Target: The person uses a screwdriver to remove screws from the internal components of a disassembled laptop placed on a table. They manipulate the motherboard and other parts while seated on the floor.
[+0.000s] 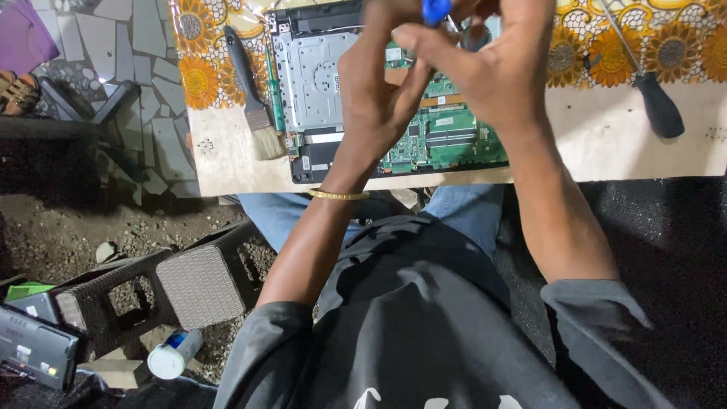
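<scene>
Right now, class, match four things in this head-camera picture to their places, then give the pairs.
Things:
1 paintbrush
2 black-handled screwdriver
3 blue-capped bottle
4 gold bangle

Places:
A on the ground, bottom left
B around the left wrist
C left of the opened laptop
D far right on the table

Pairs: 1-C, 2-D, 3-A, 4-B

Bare-metal laptop chassis (314,76), glossy green circuit board (447,136), bristly wood-handled brush (254,98)
</scene>
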